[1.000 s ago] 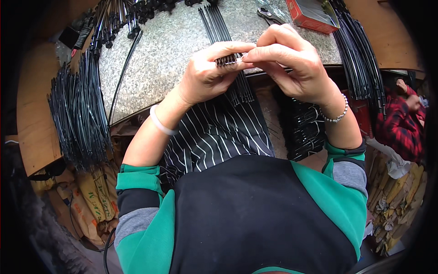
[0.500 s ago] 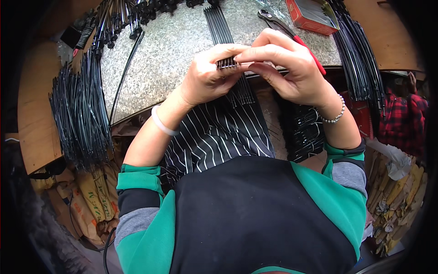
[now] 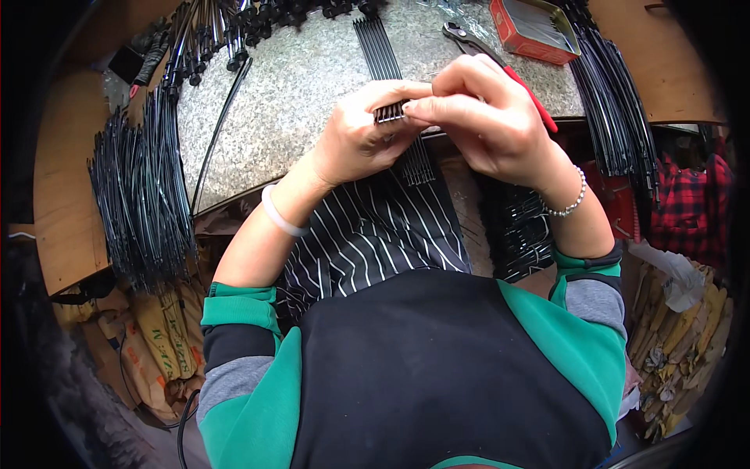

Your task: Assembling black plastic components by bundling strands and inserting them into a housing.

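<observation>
Several thin black rods [image 3: 376,51] lie side by side in a flat row, running from the stone tabletop past its front edge toward my lap. My left hand [image 3: 351,137] is closed round the middle of this row. Between its thumb and fingers the rods show as a short dark ridged band [image 3: 389,112]. At the right end of that band, my right hand [image 3: 500,121] pinches with thumb and forefinger; what lies between those fingertips is too small to make out. Behind the right hand, pliers [image 3: 462,34] with red handles rest on the tabletop.
A dense bundle of black rods [image 3: 144,195] hangs over the left edge, another bundle [image 3: 617,109] at the right. One rod [image 3: 222,117] lies apart on the stone top [image 3: 258,117]. An open red box [image 3: 547,51] holds thin pieces. Black knobbed shafts [image 3: 226,39] crowd the far side.
My right hand's fingers have drawn in closer, and its thumb has come up to the forefinger at the band's end. My left hand keeps its hold on the rods.
</observation>
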Available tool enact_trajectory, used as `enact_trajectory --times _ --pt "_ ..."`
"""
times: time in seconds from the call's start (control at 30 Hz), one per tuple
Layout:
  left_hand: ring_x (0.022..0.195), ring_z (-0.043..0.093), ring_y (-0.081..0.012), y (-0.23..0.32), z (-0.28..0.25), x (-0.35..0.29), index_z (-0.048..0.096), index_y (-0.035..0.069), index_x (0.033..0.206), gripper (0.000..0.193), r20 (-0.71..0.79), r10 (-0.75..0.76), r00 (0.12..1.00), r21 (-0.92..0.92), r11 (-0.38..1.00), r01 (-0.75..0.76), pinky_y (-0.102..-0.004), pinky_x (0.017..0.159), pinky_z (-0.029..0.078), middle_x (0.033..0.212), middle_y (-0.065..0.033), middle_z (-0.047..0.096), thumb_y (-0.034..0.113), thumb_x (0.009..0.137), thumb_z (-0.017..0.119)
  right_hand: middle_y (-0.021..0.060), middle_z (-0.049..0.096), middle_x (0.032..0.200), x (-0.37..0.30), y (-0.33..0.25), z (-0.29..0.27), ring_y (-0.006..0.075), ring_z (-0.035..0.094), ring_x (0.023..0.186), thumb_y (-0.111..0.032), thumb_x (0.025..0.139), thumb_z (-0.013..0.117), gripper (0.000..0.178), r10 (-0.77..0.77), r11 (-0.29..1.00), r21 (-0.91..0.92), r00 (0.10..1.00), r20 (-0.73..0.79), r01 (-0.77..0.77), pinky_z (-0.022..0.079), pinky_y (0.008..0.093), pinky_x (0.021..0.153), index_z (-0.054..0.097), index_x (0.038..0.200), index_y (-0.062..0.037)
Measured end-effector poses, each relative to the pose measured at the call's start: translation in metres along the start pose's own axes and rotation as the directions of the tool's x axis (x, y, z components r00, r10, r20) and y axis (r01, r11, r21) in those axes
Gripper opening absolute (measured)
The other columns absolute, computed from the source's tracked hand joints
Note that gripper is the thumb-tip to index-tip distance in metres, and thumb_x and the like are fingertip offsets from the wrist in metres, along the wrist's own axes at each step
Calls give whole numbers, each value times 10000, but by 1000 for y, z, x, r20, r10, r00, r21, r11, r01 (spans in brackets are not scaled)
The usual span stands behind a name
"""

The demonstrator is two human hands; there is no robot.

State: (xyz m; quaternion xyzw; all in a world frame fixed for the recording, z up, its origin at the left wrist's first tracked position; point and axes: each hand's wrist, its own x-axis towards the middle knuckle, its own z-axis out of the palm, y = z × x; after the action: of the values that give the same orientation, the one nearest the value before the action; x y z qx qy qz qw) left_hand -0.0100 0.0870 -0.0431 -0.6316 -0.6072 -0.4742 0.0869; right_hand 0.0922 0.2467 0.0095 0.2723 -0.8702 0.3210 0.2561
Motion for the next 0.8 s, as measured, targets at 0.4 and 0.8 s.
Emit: enact_trajectory --times 0.4,0.8 --pt "815 638 -276 -8 0 -3 616 90 973 372 -4 53 999 -33 998 -53 -315 659 528 987 -127 616 -26 631 706 81 538 834 2 -3 2 193 536 687 63 675 634 315 121 970 214 992 -20 -114 444 276 586 643 974 -35" --pt "814 623 -259 -6 1 -3 647 65 855 234 8 10 1000 8 1000 -10 -320 675 522 949 -86 631 23 630 697 86 535 833 2 -4 0 193 544 697 72 722 623 305 69 988 137 997 15 -71 453 279 601 631 1008 -34"
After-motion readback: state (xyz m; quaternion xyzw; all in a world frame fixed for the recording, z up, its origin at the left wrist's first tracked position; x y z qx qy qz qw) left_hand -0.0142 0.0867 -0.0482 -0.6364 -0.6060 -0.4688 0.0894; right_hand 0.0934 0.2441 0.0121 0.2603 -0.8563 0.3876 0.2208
